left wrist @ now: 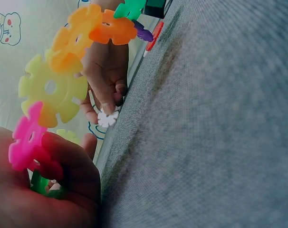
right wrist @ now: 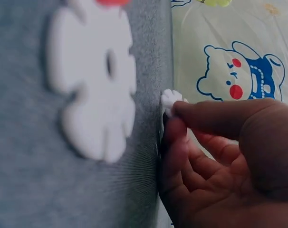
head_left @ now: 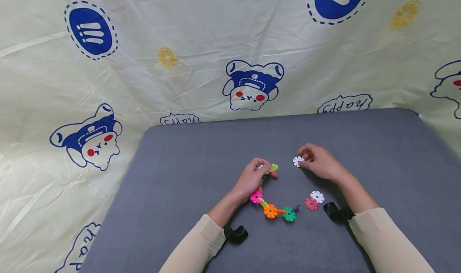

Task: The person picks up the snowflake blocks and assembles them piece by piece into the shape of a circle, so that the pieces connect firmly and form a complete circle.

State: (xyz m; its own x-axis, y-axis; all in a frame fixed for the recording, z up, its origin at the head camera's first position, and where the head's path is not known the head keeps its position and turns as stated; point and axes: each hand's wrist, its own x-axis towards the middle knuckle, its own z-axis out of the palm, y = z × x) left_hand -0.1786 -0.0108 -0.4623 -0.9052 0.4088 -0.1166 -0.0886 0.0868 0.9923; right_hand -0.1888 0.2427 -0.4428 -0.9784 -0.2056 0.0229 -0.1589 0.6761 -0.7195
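My left hand (head_left: 249,180) grips one end of a chain of slotted plastic flower discs. A yellow-green disc (head_left: 274,167) pokes out past its fingertips, and part of the chain is hidden by the palm. From under the hand the chain curves toward me through a pink disc (left wrist: 27,137), a yellow disc (left wrist: 51,90), an orange disc (head_left: 270,211), a green disc (head_left: 289,214) and a purple disc (head_left: 297,207). To the right and apart from it, my right hand (head_left: 321,163) pinches a white disc (head_left: 297,161) between thumb and finger, low over the table.
A loose white disc (head_left: 317,197) and a red disc (head_left: 311,203) lie overlapping on the grey table (head_left: 194,161), near the right wrist. Black wrist cameras (head_left: 235,234) jut out beside both sleeves. A printed cloth (head_left: 201,25) hangs behind the table's far edge.
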